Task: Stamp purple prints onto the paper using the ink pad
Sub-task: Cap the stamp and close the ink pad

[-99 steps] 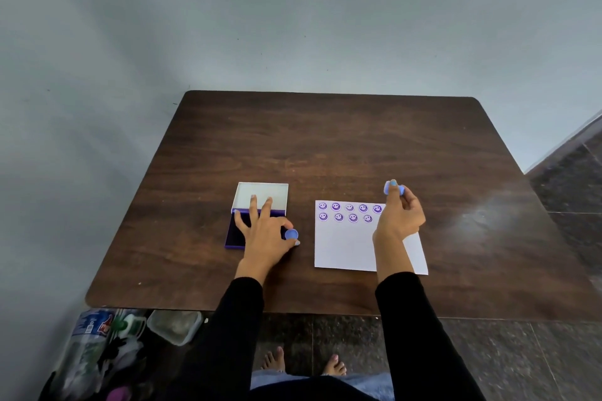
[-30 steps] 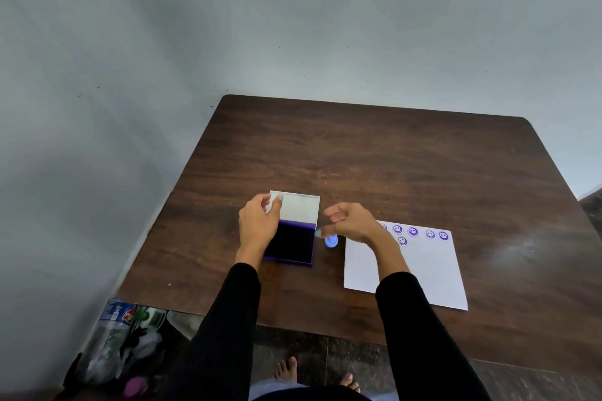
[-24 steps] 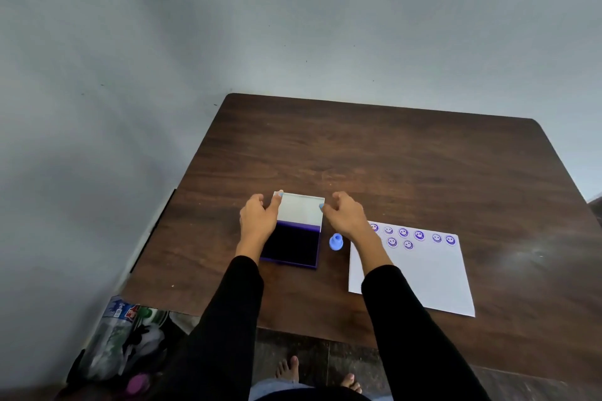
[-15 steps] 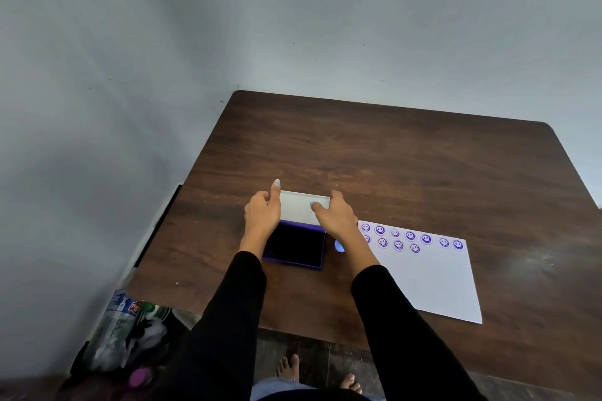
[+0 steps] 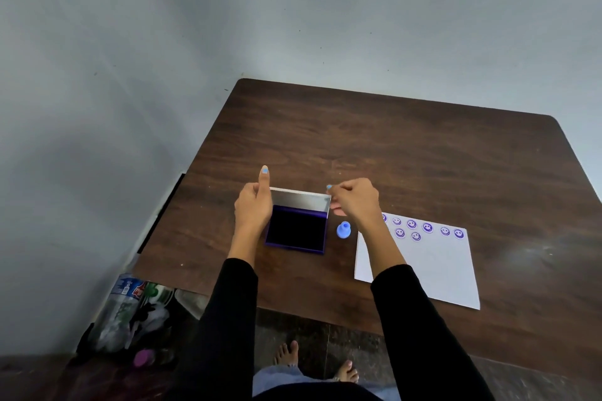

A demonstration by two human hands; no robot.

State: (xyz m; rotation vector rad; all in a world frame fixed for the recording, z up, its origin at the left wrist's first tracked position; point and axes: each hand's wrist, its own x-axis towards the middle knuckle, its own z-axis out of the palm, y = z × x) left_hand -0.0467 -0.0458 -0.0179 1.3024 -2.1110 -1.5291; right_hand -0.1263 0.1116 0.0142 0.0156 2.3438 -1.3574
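Lid [image 5: 301, 200] of the ink pad [image 5: 295, 233] now half raised, up from lying flat a moment ago; left hand [image 5: 253, 208] and right hand [image 5: 355, 200] pinching its two ends, closing it; stamping likely finished; blue stamp [image 5: 343, 230] set down beside the paper [image 5: 433, 270]; tray holding only dark ink.

The ink pad [image 5: 295, 233] lies open between the fingers of both hands, its lid [image 5: 301, 200] half raised. The small blue stamp [image 5: 343, 230] stands below the right fingers. The paper [image 5: 433, 265] with purple smiley prints [image 5: 411, 224] lies right of them.
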